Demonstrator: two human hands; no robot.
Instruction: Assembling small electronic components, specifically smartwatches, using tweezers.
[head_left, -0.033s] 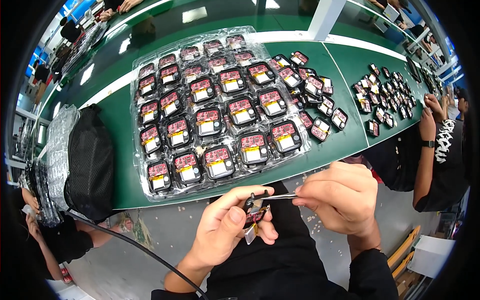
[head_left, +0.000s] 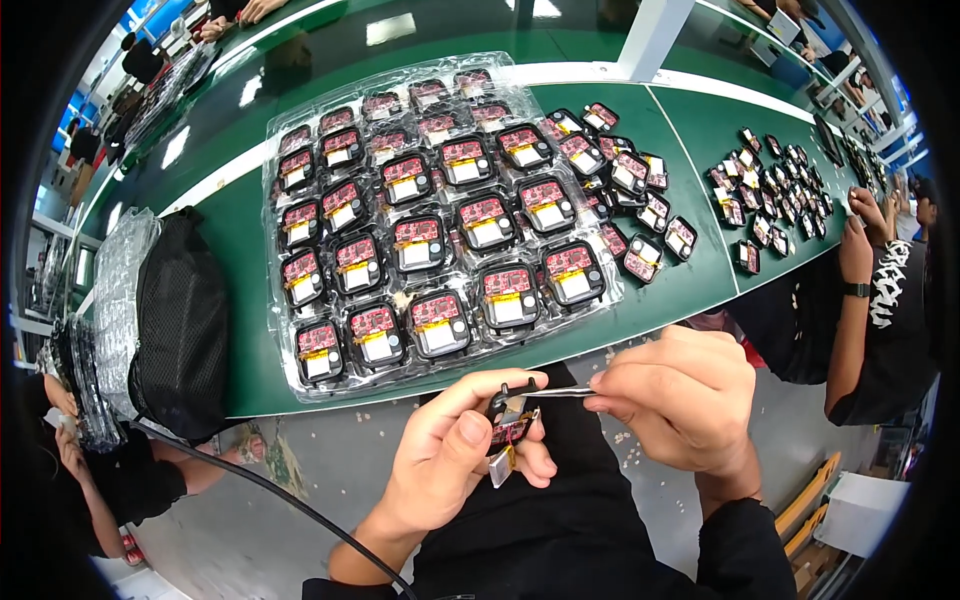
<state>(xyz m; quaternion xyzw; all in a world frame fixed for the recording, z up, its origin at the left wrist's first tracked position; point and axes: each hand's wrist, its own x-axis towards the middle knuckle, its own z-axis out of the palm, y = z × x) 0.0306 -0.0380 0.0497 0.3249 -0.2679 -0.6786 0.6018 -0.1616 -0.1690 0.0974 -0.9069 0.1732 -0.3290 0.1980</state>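
Note:
In front of my body, my left hand is closed around a small black watch-like case with a red circuit board inside. A small silvery-white battery hangs from its lower end by a yellow-taped strip. Between the thumb and fingers of my right hand is a pair of metal tweezers. Their tips reach into the upper part of the case; what they touch there is too small to tell. Both hands are just off the table's near edge.
A clear plastic tray holds rows of similar cases on the green table. Loose cases lie piled right of it. A black mesh bag stands at left, a black cable below it. A co-worker's arm is at right.

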